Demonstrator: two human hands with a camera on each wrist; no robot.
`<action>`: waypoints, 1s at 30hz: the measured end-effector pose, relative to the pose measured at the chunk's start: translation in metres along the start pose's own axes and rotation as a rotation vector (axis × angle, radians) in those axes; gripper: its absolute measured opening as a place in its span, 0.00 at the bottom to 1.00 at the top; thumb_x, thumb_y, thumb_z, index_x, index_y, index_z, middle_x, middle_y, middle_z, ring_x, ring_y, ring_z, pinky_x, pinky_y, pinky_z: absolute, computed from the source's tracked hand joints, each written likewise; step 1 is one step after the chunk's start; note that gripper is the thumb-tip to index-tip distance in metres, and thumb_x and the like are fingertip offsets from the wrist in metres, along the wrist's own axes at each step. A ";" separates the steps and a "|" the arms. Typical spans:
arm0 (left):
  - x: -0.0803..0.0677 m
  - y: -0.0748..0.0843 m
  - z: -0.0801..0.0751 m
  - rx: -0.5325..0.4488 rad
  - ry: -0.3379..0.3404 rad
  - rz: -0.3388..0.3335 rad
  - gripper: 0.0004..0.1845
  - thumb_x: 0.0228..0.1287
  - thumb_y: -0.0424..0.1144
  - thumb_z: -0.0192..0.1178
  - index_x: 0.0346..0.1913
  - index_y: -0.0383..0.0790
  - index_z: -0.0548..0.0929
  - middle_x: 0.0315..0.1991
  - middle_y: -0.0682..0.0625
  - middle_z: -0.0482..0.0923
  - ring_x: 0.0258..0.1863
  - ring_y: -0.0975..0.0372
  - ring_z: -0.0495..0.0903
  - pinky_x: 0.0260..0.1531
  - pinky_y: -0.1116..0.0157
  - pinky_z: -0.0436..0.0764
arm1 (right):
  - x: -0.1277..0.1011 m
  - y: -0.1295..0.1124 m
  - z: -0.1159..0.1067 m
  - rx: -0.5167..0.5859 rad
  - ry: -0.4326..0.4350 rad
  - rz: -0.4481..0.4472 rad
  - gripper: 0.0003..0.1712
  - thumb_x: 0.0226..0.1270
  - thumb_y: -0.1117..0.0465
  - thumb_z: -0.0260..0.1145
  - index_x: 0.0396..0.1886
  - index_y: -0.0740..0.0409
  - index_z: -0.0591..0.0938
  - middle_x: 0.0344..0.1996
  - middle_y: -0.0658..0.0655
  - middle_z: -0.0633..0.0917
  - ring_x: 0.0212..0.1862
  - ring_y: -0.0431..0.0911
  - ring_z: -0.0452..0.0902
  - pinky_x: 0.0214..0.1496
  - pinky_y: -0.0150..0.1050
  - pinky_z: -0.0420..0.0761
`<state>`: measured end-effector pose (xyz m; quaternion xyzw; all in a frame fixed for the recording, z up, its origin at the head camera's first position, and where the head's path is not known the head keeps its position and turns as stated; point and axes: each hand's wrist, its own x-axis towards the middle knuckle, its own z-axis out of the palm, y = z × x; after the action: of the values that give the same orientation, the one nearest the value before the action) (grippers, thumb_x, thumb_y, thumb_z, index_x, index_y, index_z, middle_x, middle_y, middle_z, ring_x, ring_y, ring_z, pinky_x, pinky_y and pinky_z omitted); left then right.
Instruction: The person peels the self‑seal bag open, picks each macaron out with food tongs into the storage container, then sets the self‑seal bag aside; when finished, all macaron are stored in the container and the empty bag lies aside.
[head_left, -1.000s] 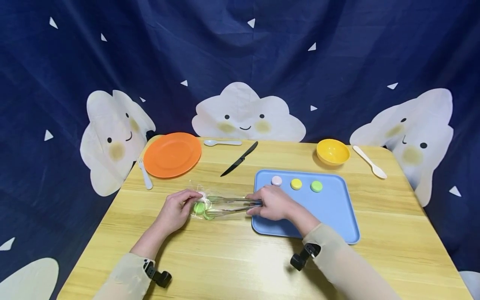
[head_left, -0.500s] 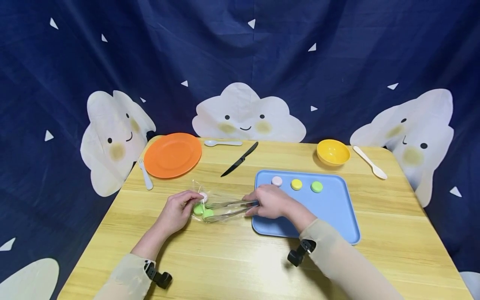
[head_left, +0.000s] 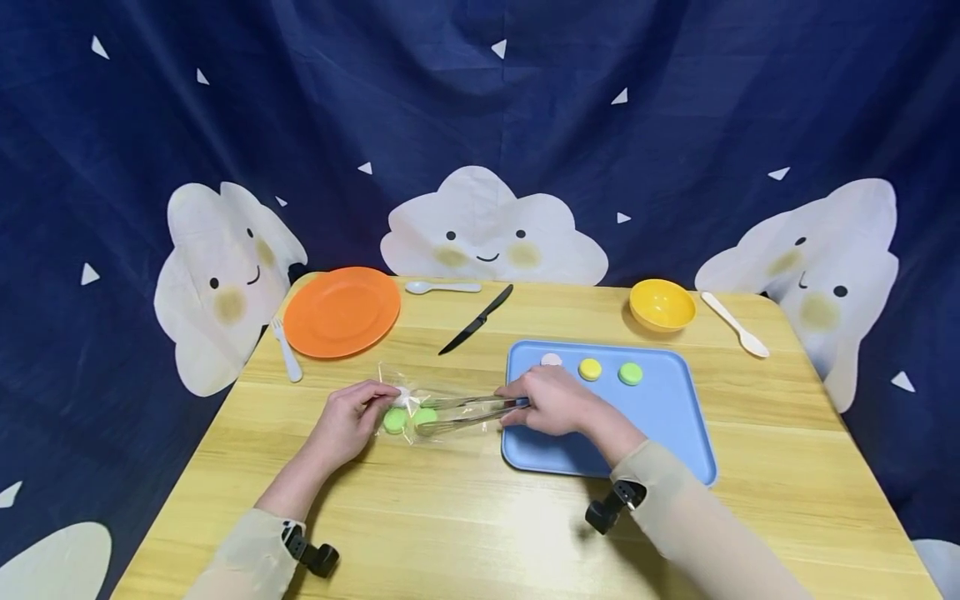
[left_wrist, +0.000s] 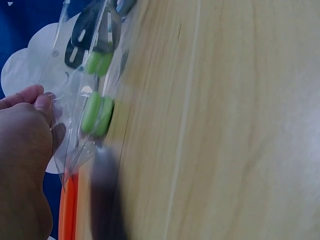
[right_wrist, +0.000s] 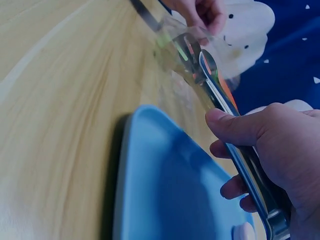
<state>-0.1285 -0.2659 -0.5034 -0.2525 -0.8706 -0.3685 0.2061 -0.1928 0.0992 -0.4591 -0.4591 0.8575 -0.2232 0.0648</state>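
Now the right hand sits a touch higher and further right in the head view than half a second ago, covering more of the pink disc on the blue tray. It grips metal tongs, fingers curled round the handles, and the tips reach into the clear plastic bag near the centre of the frame. The left hand pinches the bag's left edge as before. One green disc lies at the bag's left end, and a second green disc has shifted up to lie between the tong tips.

On the tray's upper edge lie a yellow disc and another green piece. Further up the table are an orange plate, white fork, white spoon, black knife, yellow bowl and a cream spoon.
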 end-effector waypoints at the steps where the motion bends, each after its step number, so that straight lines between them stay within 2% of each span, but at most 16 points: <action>1: 0.000 -0.001 -0.001 -0.003 0.001 0.001 0.17 0.59 0.15 0.71 0.44 0.38 0.90 0.41 0.52 0.90 0.39 0.59 0.88 0.43 0.78 0.82 | -0.002 0.001 -0.002 -0.005 0.012 0.001 0.20 0.68 0.50 0.78 0.55 0.52 0.92 0.37 0.44 0.92 0.25 0.35 0.69 0.33 0.39 0.73; 3: 0.000 -0.002 -0.002 -0.014 -0.003 0.002 0.16 0.59 0.16 0.71 0.44 0.37 0.90 0.41 0.51 0.90 0.39 0.57 0.89 0.42 0.78 0.82 | -0.008 0.003 -0.006 -0.017 0.038 0.013 0.20 0.66 0.50 0.79 0.55 0.52 0.92 0.38 0.44 0.92 0.26 0.36 0.68 0.33 0.39 0.71; 5: 0.001 -0.003 -0.003 -0.028 -0.011 -0.001 0.15 0.59 0.17 0.71 0.44 0.36 0.90 0.41 0.50 0.90 0.39 0.54 0.89 0.43 0.78 0.82 | -0.014 0.005 -0.011 -0.030 0.054 0.029 0.19 0.66 0.49 0.80 0.53 0.49 0.92 0.34 0.41 0.90 0.28 0.38 0.65 0.30 0.38 0.68; 10: 0.002 -0.004 -0.005 -0.034 -0.023 -0.015 0.13 0.60 0.18 0.72 0.44 0.35 0.90 0.42 0.50 0.90 0.41 0.54 0.89 0.44 0.78 0.82 | -0.028 0.010 -0.019 -0.053 0.081 0.059 0.15 0.65 0.49 0.80 0.49 0.45 0.92 0.24 0.35 0.77 0.26 0.38 0.64 0.25 0.36 0.68; 14: 0.002 -0.003 -0.005 0.001 -0.035 -0.028 0.13 0.62 0.20 0.72 0.46 0.35 0.91 0.43 0.50 0.89 0.43 0.55 0.89 0.46 0.77 0.82 | -0.038 0.015 -0.023 -0.051 0.098 0.050 0.16 0.65 0.51 0.80 0.50 0.48 0.92 0.26 0.36 0.83 0.25 0.36 0.68 0.27 0.38 0.73; 18: 0.003 -0.002 -0.005 0.052 -0.056 -0.053 0.11 0.66 0.23 0.70 0.48 0.36 0.90 0.45 0.52 0.88 0.45 0.57 0.87 0.47 0.70 0.84 | -0.049 0.018 -0.027 -0.020 0.117 0.041 0.19 0.65 0.53 0.80 0.53 0.54 0.92 0.36 0.45 0.91 0.25 0.33 0.71 0.26 0.36 0.73; 20: 0.002 -0.002 -0.005 0.075 -0.063 -0.068 0.08 0.68 0.25 0.70 0.47 0.37 0.90 0.44 0.52 0.87 0.45 0.59 0.86 0.46 0.65 0.85 | -0.054 0.018 -0.030 -0.006 0.121 0.057 0.20 0.65 0.53 0.80 0.54 0.55 0.92 0.36 0.46 0.92 0.23 0.32 0.70 0.23 0.35 0.70; 22: 0.002 -0.001 -0.006 0.100 -0.076 -0.083 0.06 0.71 0.27 0.69 0.46 0.38 0.89 0.43 0.53 0.85 0.43 0.60 0.85 0.43 0.60 0.86 | -0.060 0.018 -0.033 0.005 0.122 0.087 0.20 0.65 0.53 0.80 0.54 0.54 0.92 0.32 0.43 0.90 0.23 0.32 0.69 0.21 0.34 0.67; 25: 0.001 0.001 -0.008 0.164 -0.109 -0.103 0.02 0.74 0.32 0.67 0.44 0.40 0.87 0.42 0.53 0.84 0.44 0.59 0.84 0.45 0.55 0.86 | -0.069 0.020 -0.038 0.005 0.122 0.143 0.21 0.66 0.51 0.80 0.55 0.53 0.92 0.28 0.38 0.86 0.23 0.33 0.67 0.21 0.34 0.66; 30: 0.001 0.004 -0.012 0.244 -0.157 -0.107 0.02 0.74 0.34 0.67 0.45 0.44 0.86 0.43 0.52 0.85 0.46 0.56 0.86 0.49 0.50 0.86 | -0.086 0.024 -0.046 0.011 0.145 0.178 0.20 0.66 0.52 0.80 0.55 0.53 0.92 0.34 0.40 0.89 0.25 0.33 0.69 0.25 0.34 0.70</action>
<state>-0.1245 -0.2719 -0.4934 -0.2069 -0.9346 -0.2497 0.1463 -0.1766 0.1955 -0.4363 -0.3633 0.8960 -0.2540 0.0248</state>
